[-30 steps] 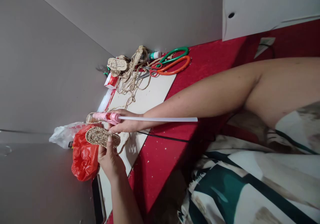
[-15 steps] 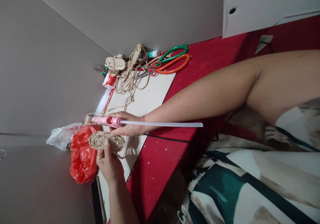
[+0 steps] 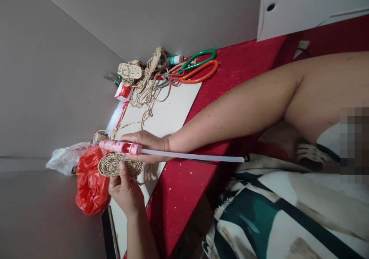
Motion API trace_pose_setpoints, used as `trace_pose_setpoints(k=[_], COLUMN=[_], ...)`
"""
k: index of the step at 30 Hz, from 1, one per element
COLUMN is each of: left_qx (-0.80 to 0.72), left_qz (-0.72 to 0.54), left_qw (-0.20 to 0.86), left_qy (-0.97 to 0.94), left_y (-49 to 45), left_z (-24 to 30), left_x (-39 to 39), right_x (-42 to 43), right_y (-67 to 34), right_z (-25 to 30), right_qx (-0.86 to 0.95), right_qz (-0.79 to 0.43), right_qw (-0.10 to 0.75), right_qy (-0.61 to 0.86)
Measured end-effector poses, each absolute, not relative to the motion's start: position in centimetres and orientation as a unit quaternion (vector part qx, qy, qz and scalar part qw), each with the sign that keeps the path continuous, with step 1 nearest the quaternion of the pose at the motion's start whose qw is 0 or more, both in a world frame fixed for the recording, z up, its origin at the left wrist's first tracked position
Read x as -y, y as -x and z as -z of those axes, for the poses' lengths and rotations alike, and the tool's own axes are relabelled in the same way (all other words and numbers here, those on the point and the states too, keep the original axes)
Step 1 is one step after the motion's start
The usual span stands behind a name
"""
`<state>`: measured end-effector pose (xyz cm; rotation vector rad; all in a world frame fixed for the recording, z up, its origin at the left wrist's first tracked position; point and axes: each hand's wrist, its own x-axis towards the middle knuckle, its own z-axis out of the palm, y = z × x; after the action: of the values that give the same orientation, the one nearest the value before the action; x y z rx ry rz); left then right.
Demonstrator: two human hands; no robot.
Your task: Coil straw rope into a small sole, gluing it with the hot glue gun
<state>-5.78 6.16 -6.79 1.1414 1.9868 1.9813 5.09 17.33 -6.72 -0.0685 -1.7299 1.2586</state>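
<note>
A pink hot glue gun (image 3: 115,146) is gripped in my right hand (image 3: 145,139), its nozzle pointing away from me. From its back end sticks a long translucent glue stick (image 3: 196,157). My left hand (image 3: 127,193) pinches a flat oval coil of braided straw cord (image 3: 111,166) between thumb and fingers, thumb on top. The coil lies just beside the glue gun's body, and the gun covers part of the view between them. Loose braided straw cord (image 3: 147,112) trails over the white board (image 3: 177,101) beneath.
Green- and orange-handled scissors (image 3: 198,74) lie near a heap of straw cord (image 3: 152,68) and a small bottle (image 3: 175,60). A red plastic bag (image 3: 92,186), a white plastic bag (image 3: 65,159) and a dark flat device (image 3: 108,232) sit around the board on the red tabletop (image 3: 175,197).
The glue gun has tilted: its nozzle has shifted forward, and the glue stick's rear end has swung toward my left. My left hand still pinches the straw coil.
</note>
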Motion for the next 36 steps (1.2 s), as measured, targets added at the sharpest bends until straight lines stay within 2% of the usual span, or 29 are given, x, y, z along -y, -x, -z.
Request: trace_pose_setpoints(k=[11, 20, 27, 36], left_qx=[-0.642, -0.608, -0.605, -0.596], left_qz=[-0.664, -0.687, -0.672, -0.680], left_qw=[0.081, 0.107, 0.155, 0.122], left_qy=[-0.375, -0.383, -0.399, -0.408], left_y=[6.1, 6.1, 5.9, 5.2], left_z=[7.4, 6.6, 6.9, 6.1], left_x=[-6.5, -6.0, -5.8, -6.1], right_x=[-17.2, -17.9, -18.1, -17.6], right_y=[-4.4, -4.8, -3.4, -4.1], right_z=[7.7, 6.7, 7.0, 6.8], right_qx=[0.717, 0.643, 0.587, 0.530], right_qz=[-0.494, -0.579, -0.729, -0.811], right_qw=[0.491, 0.502, 0.352, 0.244], right_qy=[0.002, -0.014, -0.029, -0.028])
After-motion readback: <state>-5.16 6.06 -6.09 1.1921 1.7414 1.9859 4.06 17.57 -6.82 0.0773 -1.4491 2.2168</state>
